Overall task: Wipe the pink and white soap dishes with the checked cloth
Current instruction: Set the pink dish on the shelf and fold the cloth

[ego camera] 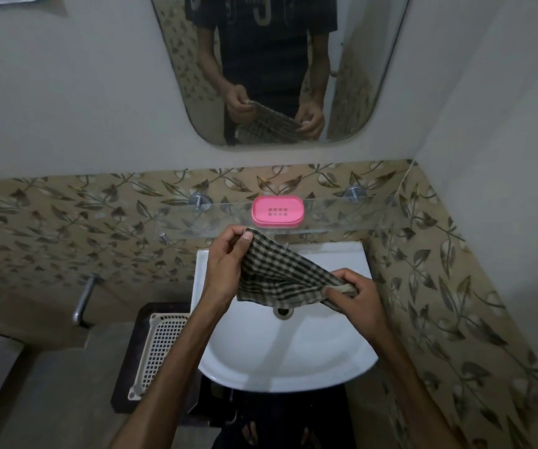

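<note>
Stretching checked cloth [282,280], left hand [225,270] and right hand [356,301] both pinched on it; careless swipe could knock pink soap dish [277,211] off glass shelf [342,218] front edge.

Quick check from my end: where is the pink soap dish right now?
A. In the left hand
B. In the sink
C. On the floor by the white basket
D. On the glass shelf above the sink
D: the pink soap dish sits on the glass shelf against the tiled wall, while the left hand and right hand both hold the checked cloth over the sink.
</note>
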